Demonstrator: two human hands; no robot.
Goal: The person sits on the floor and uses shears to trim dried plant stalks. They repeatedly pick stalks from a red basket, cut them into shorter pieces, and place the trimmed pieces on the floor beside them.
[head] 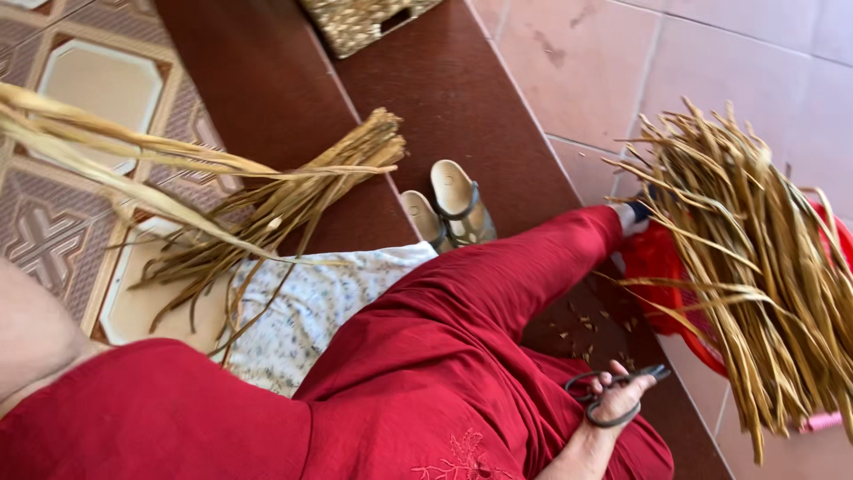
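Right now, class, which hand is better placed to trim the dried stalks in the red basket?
Right. The right hand already holds the scissors beside the stalks in the red basket. The left hand is out of view.

dried reeds (755, 267) crowd the right; bare step (462, 107) ahead lies open.

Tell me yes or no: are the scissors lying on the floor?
No, the scissors are in the right hand, its fingers through the handle loops, beside the red trouser leg.

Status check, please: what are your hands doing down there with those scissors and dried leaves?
Right hand shut on scissors. Left hand out of view. Dried leaf bundle in red basket alongside. Nothing between.
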